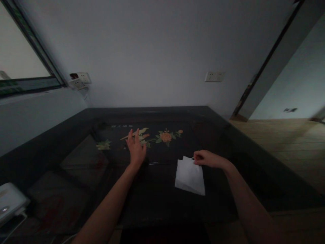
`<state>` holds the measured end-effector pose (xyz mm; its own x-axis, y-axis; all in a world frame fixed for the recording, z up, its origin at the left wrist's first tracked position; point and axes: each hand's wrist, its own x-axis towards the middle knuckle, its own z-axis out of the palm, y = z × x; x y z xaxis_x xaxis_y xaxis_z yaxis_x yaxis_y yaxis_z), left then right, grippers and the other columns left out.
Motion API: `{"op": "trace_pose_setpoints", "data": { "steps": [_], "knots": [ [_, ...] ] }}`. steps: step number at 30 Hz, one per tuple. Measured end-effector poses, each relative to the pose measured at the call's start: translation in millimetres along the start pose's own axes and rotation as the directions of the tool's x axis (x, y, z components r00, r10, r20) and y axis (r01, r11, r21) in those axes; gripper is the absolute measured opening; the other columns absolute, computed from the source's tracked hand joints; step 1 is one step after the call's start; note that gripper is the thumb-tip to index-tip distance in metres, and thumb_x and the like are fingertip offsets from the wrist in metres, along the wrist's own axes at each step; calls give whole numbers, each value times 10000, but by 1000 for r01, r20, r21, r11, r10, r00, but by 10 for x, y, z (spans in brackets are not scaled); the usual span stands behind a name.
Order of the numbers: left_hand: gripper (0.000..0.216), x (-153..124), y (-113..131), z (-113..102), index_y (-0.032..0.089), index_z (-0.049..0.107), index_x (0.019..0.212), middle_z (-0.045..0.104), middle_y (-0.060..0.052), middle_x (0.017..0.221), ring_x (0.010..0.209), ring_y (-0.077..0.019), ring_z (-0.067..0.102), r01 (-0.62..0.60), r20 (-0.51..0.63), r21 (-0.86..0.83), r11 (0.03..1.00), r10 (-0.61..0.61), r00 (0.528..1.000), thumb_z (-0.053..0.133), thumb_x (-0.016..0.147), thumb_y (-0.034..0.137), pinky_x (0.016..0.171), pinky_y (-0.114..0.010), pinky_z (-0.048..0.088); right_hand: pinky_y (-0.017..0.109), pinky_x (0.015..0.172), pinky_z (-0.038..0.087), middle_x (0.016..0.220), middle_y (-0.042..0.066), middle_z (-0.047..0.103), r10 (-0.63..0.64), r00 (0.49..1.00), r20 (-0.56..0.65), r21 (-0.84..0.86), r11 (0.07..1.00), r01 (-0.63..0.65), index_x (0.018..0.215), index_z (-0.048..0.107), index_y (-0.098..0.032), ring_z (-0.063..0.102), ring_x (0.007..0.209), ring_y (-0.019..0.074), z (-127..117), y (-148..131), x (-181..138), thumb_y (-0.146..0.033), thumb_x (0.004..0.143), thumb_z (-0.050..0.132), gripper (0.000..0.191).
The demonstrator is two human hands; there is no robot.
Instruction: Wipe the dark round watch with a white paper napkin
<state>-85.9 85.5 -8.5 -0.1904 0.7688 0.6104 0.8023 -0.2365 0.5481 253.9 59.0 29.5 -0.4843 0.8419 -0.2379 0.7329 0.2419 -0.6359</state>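
My right hand [205,158] is closed at the top right corner of a small white paper bag [190,176], with thumb and fingers pinched together. The bag looks flat, with a crease near its lower edge and a short white strand by my fingers. It hangs over or rests on the dark glossy table [157,210]; I cannot tell which. To the left, my left hand [136,146] is spread over the bird and flower picture on the tabletop, holding nothing. Whether its fingertips touch the surface is unclear.
A white device [11,203] with a cable sits at the table's left edge. Wall sockets [214,76] are behind the table, and more sockets [83,78] are near the window at left. Wooden floor [279,135] shows on the right.
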Motion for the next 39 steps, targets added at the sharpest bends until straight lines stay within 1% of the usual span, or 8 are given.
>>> {"op": "trace_pose_setpoints", "data": {
  "steps": [3, 6, 9, 15, 25, 28, 33, 39],
  "knots": [
    [370, -189, 323, 33, 216, 542, 1276, 444, -122, 1417, 1379, -237, 380, -138, 293, -291, 947, 226, 929, 487, 912, 257, 1156, -436, 296, 256, 606, 370, 723, 7, 557, -21, 997, -71, 58, 998, 25, 755, 541, -190, 501, 671, 140, 50, -84, 40, -341, 796, 605, 168],
    [327, -371, 532, 64, 214, 592, 1216, 537, -107, 1351, 1286, -212, 489, -56, 508, -464, 884, 318, 801, 448, 945, 329, 1111, -392, 372, 252, 607, 361, 724, 1, 539, -46, 993, -110, 132, 989, 61, 779, 519, -191, 491, 673, 136, 151, -184, 85, -351, 813, 592, 179],
    [388, -460, 590, 77, 180, 559, 1267, 610, -122, 1271, 1172, -217, 573, 36, 635, -458, 888, 298, 712, 498, 920, 344, 1040, -390, 436, 247, 603, 349, 723, -10, 518, -102, 986, -134, 213, 968, 129, 801, 507, -189, 477, 670, 127, 279, -261, 128, -356, 822, 590, 187],
    [417, -439, 552, 47, 199, 565, 1266, 633, -100, 1258, 1162, -236, 563, -26, 679, -366, 930, 286, 676, 582, 865, 314, 1039, -425, 402, 238, 568, 332, 669, -32, 491, -133, 982, -135, 305, 937, 169, 803, 527, -183, 451, 627, 116, 468, -327, 197, -391, 794, 639, 236],
    [325, -397, 617, -65, 206, 637, 1108, 657, -68, 1142, 1110, -229, 573, -161, 723, -416, 895, 433, 538, 677, 793, 274, 991, -389, 400, 229, 540, 311, 613, -59, 472, -155, 977, -146, 393, 897, 201, 746, 580, -177, 419, 574, 96, 587, -441, 221, -262, 667, 742, 199],
    [308, -415, 605, -38, 183, 639, 1074, 672, -67, 1083, 1035, -213, 608, -135, 736, -449, 883, 451, 505, 679, 772, 230, 934, -340, 439, 230, 555, 327, 661, -44, 504, -211, 964, -164, 362, 896, 258, 727, 589, -173, 436, 597, 96, 643, -494, 213, -201, 668, 724, 150],
    [355, -411, 585, -24, 165, 602, 1161, 682, -70, 1129, 1025, -184, 635, -12, 752, -472, 882, 409, 517, 598, 805, 157, 890, -282, 459, 238, 585, 371, 740, -21, 547, -202, 943, -264, 354, 889, 290, 778, 598, -175, 481, 631, 103, 682, -519, 223, -192, 714, 691, 114],
    [403, -311, 526, 0, 191, 613, 1190, 681, -52, 1137, 1035, -183, 625, 81, 716, -410, 908, 265, 646, 598, 789, 149, 908, -282, 455, 293, 678, 485, 868, 4, 632, -25, 983, -184, 628, 766, 137, 1097, 518, -208, 637, 785, 174, 655, -331, 311, -206, 602, 775, 558]
  ]
}}
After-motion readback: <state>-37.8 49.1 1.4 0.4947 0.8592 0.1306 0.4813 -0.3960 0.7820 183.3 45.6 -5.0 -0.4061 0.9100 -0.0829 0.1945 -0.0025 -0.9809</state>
